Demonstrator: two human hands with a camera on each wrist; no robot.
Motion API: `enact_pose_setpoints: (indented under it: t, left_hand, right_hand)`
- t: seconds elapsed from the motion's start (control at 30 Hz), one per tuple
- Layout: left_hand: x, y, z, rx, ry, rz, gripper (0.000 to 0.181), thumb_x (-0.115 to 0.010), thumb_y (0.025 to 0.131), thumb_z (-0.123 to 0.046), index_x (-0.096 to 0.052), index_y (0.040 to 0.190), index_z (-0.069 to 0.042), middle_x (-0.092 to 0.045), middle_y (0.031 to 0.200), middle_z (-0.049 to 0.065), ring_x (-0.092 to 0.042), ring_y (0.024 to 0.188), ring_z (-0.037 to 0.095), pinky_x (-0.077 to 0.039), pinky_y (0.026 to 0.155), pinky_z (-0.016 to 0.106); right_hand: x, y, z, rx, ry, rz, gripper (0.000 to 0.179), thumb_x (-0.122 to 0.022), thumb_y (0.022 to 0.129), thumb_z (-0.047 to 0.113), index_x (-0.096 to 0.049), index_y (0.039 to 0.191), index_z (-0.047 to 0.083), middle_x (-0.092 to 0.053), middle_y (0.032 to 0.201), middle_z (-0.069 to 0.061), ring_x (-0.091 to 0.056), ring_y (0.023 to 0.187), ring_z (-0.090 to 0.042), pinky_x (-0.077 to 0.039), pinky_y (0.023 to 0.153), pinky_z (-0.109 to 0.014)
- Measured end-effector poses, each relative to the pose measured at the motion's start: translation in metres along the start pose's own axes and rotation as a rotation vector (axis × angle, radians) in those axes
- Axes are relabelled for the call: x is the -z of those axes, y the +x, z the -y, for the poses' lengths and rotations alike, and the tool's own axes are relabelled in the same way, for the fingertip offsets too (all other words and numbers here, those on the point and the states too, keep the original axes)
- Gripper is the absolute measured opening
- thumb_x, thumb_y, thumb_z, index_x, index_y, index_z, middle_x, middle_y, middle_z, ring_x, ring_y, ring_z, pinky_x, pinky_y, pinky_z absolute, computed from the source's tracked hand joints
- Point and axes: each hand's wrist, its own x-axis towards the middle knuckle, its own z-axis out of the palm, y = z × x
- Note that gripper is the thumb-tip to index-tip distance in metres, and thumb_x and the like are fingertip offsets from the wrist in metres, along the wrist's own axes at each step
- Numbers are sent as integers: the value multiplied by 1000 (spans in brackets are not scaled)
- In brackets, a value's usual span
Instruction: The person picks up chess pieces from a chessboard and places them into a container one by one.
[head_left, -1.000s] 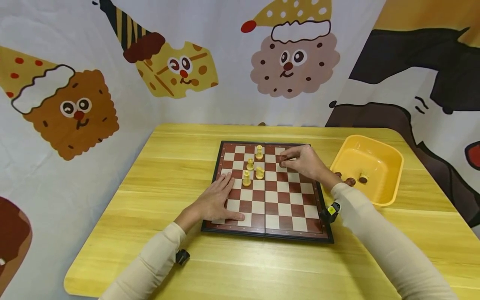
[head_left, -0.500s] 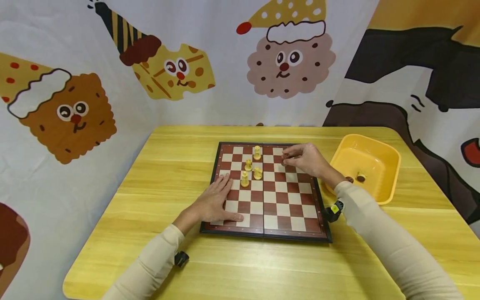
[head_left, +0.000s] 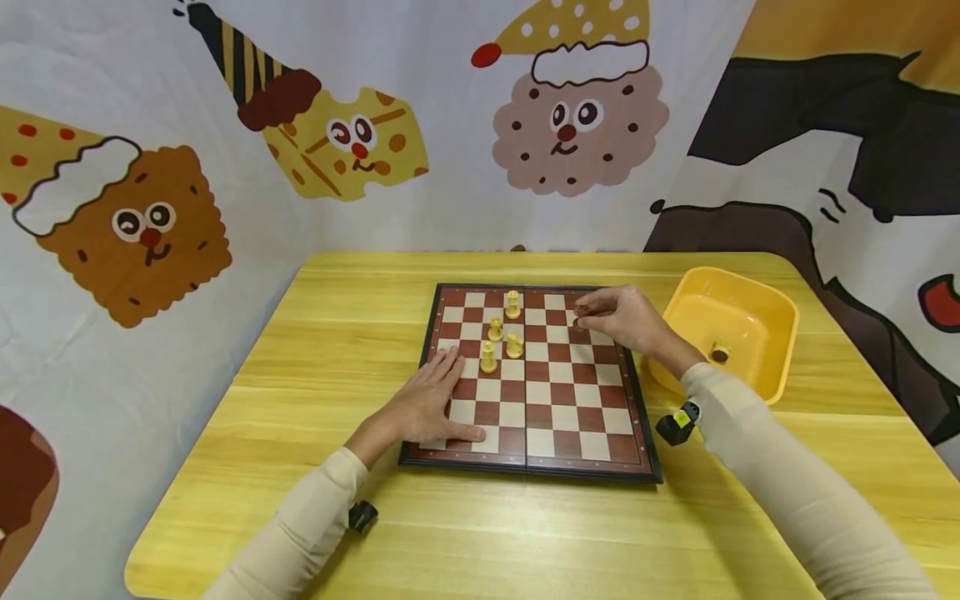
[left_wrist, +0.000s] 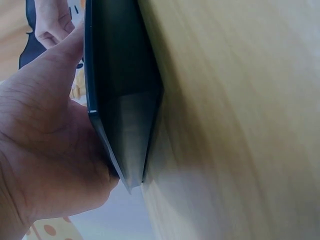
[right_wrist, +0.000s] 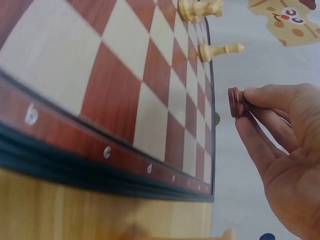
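Ok, L hand [head_left: 423, 404] rests on near-L part of chessboard [head_left: 551, 417], thumb spread from fingers; L wrist view shows it overlapping the board's dark rim. R hand [head_left: 628, 317] pinches a dark chess piece [right_wrist: 237, 102] btwn thumb & fingertips, over far-R part of board; in R wrist view its base faces the squares, raised w/ a gap. Type of piece: can't tell, fingers cover most. The two hands are well apart.

Board lies unfolded, seam down the mid, on worktop [head_left: 465, 533], closer to far edge than near edge. 4 pale chess pieces [head_left: 488, 357] stand upright on its L half, rearmost one close to board's far edge.

Yellow tray [head_left: 787, 342] sits twd worktop's far-R corner, near the board, not touching. 1 tipped piece [head_left: 720, 352] inside, dark base showing. R forearm passes in front of tray's near-L part.

Beige sleeves [head_left: 795, 475] on both arms, black cam [head_left: 363, 517] at L wrist, another at R. White curtain [head_left: 450, 217] w/ cartoon print behind worktop's far edge.
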Motion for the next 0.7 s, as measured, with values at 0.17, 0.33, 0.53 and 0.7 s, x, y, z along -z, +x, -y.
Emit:
enact_pose_setpoints:
  t: [0.17,0.33,0.53,0.7]
  left_hand:
    - [1,0,-1,-4,4,3,123,-72,82,-69,-10,162,0,4,169,14,4,154,31,-5,122,47]
    - [0,0,0,-10,6,-4,123,-72,82,-69,-10,162,1,4,169,16,3,154,32,-5,122,47]
    - [3,-1,-2,-6,14,16,123,-72,83,-69,-9,162,1,5,168,15,4,154,32,-4,122,46]
    - [5,0,-2,-9,51,30,123,-70,83,-71,-9,162,1,5,168,16,3,154,33,-7,122,47]
  right_hand:
    - [5,-4,-6,-6,-14,14,30,-74,94,6,-71,122,-5,-73,109,-16,-69,98,-30,-57,74,-30]
    - [9,-6,-11,-7,-15,13,31,-73,95,6,-71,124,-4,-74,108,-14,-68,98,-28,-55,73,-25]
    - [12,-9,-14,11,-14,10,30,-74,95,5,-71,123,-5,-74,108,-16,-69,98,-30,-54,72,-21]
    - [12,-13,-17,0,-39,8,27,-75,94,5,-73,119,-4,-74,106,-15,-69,97,-31,-52,67,-24]
